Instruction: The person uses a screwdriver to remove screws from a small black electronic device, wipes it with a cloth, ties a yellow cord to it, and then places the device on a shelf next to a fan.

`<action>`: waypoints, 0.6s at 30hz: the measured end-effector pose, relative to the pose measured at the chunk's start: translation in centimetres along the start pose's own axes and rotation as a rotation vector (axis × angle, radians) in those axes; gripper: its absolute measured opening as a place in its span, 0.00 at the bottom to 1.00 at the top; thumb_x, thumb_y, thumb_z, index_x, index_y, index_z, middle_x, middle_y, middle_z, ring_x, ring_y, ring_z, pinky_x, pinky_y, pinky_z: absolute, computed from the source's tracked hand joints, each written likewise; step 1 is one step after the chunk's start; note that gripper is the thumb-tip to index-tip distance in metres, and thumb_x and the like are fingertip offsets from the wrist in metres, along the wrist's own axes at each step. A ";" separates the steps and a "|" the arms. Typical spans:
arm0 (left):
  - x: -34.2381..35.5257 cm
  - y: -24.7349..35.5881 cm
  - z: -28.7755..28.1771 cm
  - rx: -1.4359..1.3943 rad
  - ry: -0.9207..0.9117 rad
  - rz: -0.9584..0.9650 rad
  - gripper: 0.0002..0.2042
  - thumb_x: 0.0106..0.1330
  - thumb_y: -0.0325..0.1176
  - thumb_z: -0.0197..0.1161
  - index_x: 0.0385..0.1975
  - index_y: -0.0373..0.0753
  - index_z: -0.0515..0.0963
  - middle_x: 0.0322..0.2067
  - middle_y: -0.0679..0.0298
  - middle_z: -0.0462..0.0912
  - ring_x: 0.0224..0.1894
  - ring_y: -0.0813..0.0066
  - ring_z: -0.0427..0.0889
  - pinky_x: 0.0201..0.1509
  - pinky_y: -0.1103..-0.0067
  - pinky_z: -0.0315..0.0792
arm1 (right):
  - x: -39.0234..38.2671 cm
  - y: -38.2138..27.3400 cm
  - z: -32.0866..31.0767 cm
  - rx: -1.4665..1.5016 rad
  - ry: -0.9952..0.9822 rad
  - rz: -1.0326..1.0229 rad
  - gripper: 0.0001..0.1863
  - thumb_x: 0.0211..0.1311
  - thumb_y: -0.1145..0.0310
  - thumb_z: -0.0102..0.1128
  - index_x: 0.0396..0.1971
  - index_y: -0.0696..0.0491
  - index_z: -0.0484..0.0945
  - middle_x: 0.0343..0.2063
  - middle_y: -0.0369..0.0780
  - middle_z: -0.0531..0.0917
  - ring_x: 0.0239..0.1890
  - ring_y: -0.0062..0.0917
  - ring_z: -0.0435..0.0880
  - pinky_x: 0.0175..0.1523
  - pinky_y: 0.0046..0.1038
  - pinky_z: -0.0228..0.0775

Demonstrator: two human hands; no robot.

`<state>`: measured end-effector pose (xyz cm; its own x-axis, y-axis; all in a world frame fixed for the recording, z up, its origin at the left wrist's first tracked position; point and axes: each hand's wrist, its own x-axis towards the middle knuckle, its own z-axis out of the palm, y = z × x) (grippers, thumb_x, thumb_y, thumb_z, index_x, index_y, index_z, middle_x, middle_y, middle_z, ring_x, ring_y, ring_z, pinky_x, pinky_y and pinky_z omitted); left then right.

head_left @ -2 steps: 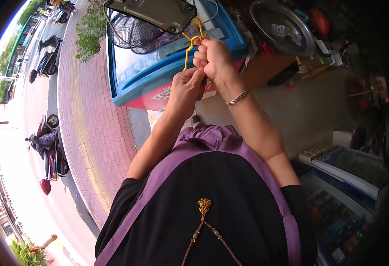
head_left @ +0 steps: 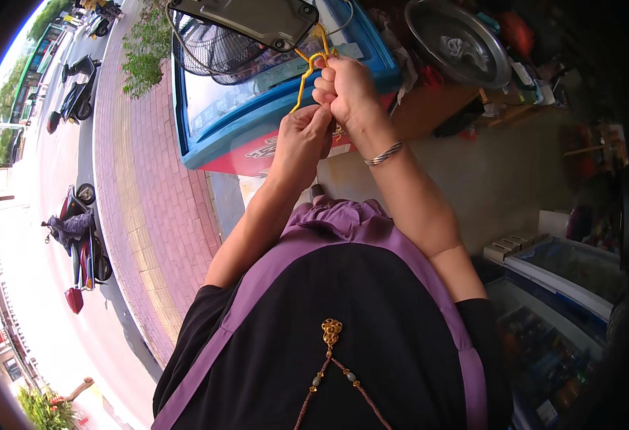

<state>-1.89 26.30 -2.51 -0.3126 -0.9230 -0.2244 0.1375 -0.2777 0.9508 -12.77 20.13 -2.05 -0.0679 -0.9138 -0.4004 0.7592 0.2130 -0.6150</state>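
Observation:
A yellow cord [head_left: 306, 72], looped and kinked, runs from my hands up toward the dark casing [head_left: 253, 18] at the top of the view. My left hand [head_left: 303, 132] is closed on the cord, thumb and index finger pinched together. Just above and to the right, my right hand [head_left: 348, 89] is curled in a fist around the cord, a loop showing by its knuckles. The two hands touch or nearly touch. A short yellow end shows below them, beside my right wrist. The cord inside the fingers is hidden.
Beyond my hands stands a blue-rimmed chest freezer [head_left: 235, 107] with a black wire-caged fan [head_left: 214, 54] over it. A metal basin [head_left: 458, 46] lies at the upper right. Glass-topped cases [head_left: 565, 269] stand at the right. Parked scooters [head_left: 81, 240] line the street at left.
Almost nothing differs. My left hand and the cord beside it have shifted very slightly; both hands keep their grip.

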 end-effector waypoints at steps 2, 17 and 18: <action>0.5 0.0 0.3 -0.053 0.028 -0.010 0.15 0.74 0.37 0.51 0.22 0.40 0.70 0.14 0.74 0.62 0.14 0.86 0.55 0.17 0.83 0.49 | 0.5 -0.4 0.3 -0.020 0.016 -0.015 0.10 0.70 0.71 0.43 0.30 0.60 0.70 0.12 0.28 0.56 0.12 0.14 0.49 0.18 0.22 0.44; 5.4 1.0 -1.4 -0.222 -0.206 -0.010 0.21 0.75 0.45 0.49 0.50 0.30 0.75 0.45 0.56 0.82 0.45 0.68 0.81 0.51 0.73 0.74 | -2.8 -2.2 -4.0 -0.206 -0.281 -0.105 0.13 0.70 0.67 0.53 0.44 0.59 0.81 0.38 0.37 0.85 0.41 0.18 0.81 0.48 0.20 0.72; 6.0 0.8 -1.1 -0.248 -0.208 -0.002 0.20 0.75 0.44 0.49 0.49 0.30 0.75 0.44 0.55 0.82 0.46 0.67 0.81 0.52 0.71 0.74 | -3.0 -2.1 -4.2 -0.190 -0.262 -0.133 0.12 0.70 0.67 0.53 0.43 0.59 0.82 0.37 0.37 0.85 0.39 0.16 0.81 0.46 0.19 0.72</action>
<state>-2.63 20.22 -3.31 -0.4951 -0.8551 -0.1537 0.3532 -0.3597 0.8636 -16.87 23.89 -2.33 0.0296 -0.9903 -0.1355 0.6190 0.1247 -0.7754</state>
